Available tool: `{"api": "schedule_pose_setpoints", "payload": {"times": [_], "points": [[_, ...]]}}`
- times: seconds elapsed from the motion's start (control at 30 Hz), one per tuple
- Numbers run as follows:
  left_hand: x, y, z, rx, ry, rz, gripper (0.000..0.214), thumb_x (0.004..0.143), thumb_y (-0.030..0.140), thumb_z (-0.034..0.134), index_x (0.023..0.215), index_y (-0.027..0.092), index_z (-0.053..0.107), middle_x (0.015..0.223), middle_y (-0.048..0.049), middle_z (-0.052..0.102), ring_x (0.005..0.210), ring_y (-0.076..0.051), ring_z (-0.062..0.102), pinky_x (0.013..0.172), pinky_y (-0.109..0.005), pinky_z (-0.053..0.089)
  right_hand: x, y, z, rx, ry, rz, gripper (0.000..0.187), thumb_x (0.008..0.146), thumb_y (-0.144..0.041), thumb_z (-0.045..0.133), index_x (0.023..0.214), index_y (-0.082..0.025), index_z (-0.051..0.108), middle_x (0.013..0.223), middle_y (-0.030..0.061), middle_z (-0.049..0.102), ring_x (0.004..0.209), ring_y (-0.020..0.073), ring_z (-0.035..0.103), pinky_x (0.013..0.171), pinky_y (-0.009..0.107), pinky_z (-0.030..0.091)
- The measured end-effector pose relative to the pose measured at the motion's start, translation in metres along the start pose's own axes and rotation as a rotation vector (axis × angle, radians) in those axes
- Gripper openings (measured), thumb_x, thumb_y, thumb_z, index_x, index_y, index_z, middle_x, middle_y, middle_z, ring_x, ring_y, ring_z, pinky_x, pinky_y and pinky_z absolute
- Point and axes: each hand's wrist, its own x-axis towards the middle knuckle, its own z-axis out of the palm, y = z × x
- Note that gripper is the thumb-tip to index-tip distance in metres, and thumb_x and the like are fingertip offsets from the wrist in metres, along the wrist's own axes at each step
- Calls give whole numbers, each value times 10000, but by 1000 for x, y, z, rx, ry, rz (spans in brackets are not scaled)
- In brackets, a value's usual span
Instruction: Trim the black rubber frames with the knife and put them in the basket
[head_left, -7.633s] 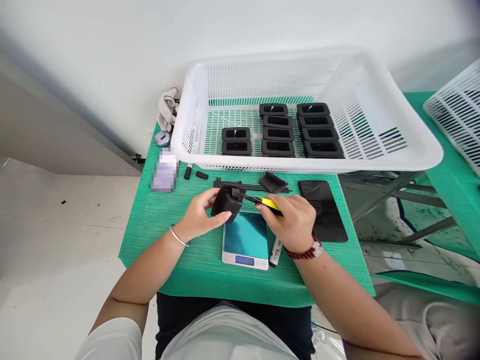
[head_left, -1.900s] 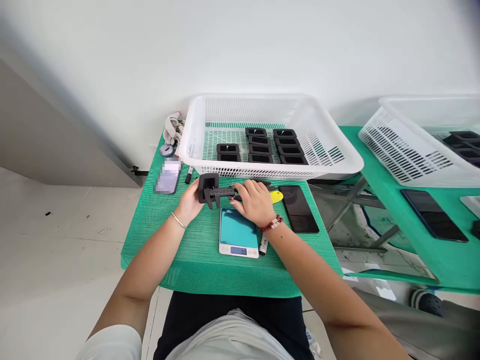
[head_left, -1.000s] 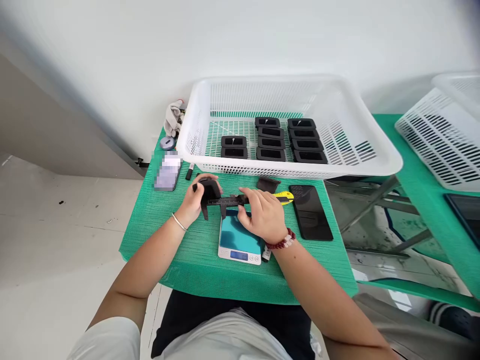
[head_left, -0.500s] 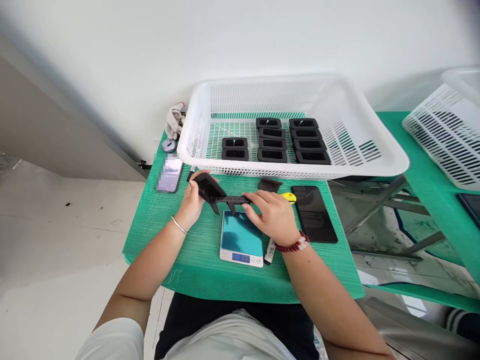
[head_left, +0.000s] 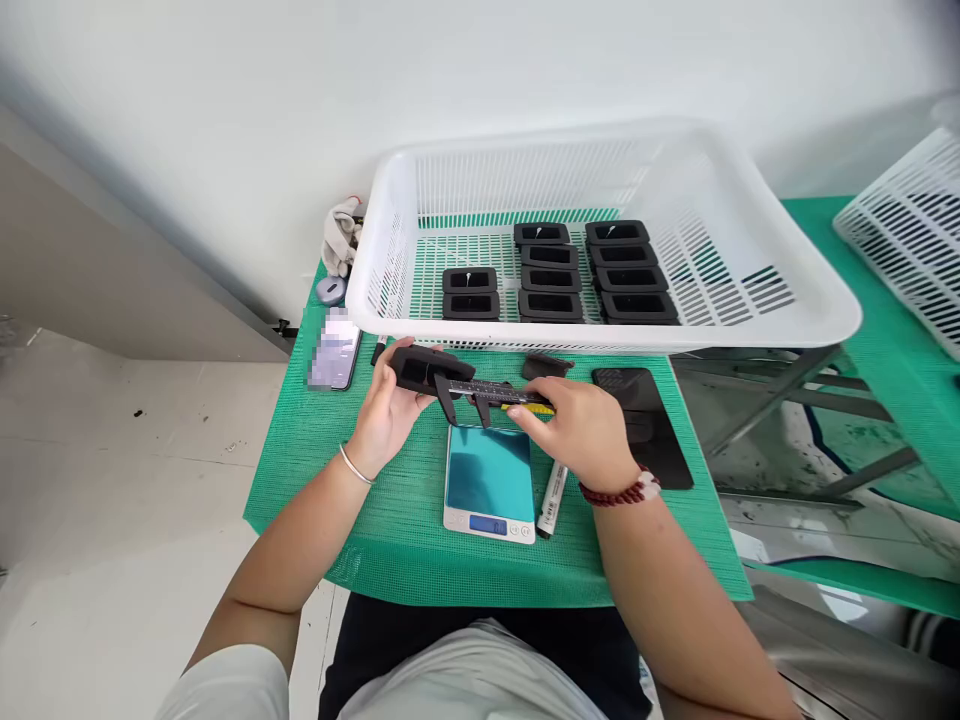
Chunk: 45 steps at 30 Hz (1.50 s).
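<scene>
My left hand (head_left: 388, 420) is closed on a black rectangular frame-like part (head_left: 409, 368), tilted above the green mesh cloth. In my right hand (head_left: 581, 425) is a black vernier caliper (head_left: 491, 390), its jaws pointing left and down. The jaws are right at the part's near side; whether they touch it I cannot tell. Below both hands lies a digital scale (head_left: 489, 480) with a shiny blue-looking plate and a lit display. A white marker pen (head_left: 553, 500) rests beside the scale. A yellow-handled tool (head_left: 529, 408) is partly hidden behind the caliper and my right hand.
A white plastic basket (head_left: 450, 328) stands behind, with several black frame parts (head_left: 551, 275) in columns. A phone (head_left: 335, 350), a round grey case (head_left: 331, 290) and a glove (head_left: 341, 238) lie left. A black tablet-like slab (head_left: 660, 430) is right, and a dark curved piece (head_left: 546, 367) lies before the basket.
The black part has turned to lie more level in my left hand. My right hand and the caliper have moved right, and the jaws now sit at the part's right portion. The view has shifted slightly.
</scene>
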Motion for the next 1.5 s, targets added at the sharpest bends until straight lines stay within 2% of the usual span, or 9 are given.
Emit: {"api": "schedule_pose_setpoints", "payload": {"times": [0.17,0.3,0.47,0.67,0.9,1.13,1.3,1.4,1.5], "points": [[-1,0,1,-1,-11,17,357,888,486,520,1192,298,531,1278,-70,599,1249,-255,525,958,-419,475,0,-4,-2,-40,-5,17,581,840,-677,403,597,-173,560,453,5,465,434,115,397,480,262,215],[-3,-1,2,29,-17,41,342,882,495,524,1164,304,547,1265,-68,605,1256,-267,517,969,-445,468,0,-6,-3,-43,43,-20,566,849,-656,395,579,-178,536,430,-5,434,410,109,379,461,261,199],[-5,-2,2,55,-20,55,332,872,495,541,1144,306,560,1242,-72,612,1248,-271,522,978,-457,457,-1,-6,-2,11,90,-90,455,895,-546,399,846,-161,636,598,26,629,521,143,550,502,256,298],[-7,-1,4,71,-54,39,311,872,485,547,1120,302,587,1254,-63,609,1255,-261,518,1003,-446,449,-1,-7,-2,75,118,-171,375,919,-429,406,1119,-146,550,773,41,681,624,164,615,543,269,384],[-9,-1,8,69,-83,39,417,836,555,555,1150,282,580,1284,-81,583,1246,-287,519,991,-471,461,-4,-9,-3,138,81,-209,346,934,-314,365,1221,-154,475,963,76,657,744,179,632,603,293,440],[-10,3,10,55,-82,26,447,845,552,495,1179,271,591,1287,-88,599,1305,-311,469,1048,-515,400,-4,-10,-2,189,70,-215,341,945,-295,328,1231,-164,459,945,75,642,742,181,631,588,294,444],[-8,2,3,33,-69,22,350,859,427,512,1166,287,607,1214,-58,641,1303,-294,473,1027,-492,424,-3,-10,-3,132,211,-253,299,911,-303,428,1169,-168,497,898,68,684,737,190,649,618,308,478],[-8,-1,0,44,-9,50,329,866,467,532,1147,309,598,1250,-43,613,1279,-266,492,1006,-453,449,-3,-10,-2,93,312,-242,334,868,-329,525,1165,-180,495,897,68,687,724,198,650,636,329,507],[-8,-1,0,75,-1,98,424,807,548,601,1155,307,577,1296,-60,578,1282,-271,484,1008,-446,447,-4,-9,0,101,393,-159,378,833,-336,606,1170,-211,492,928,62,682,779,203,657,701,348,533]]}}
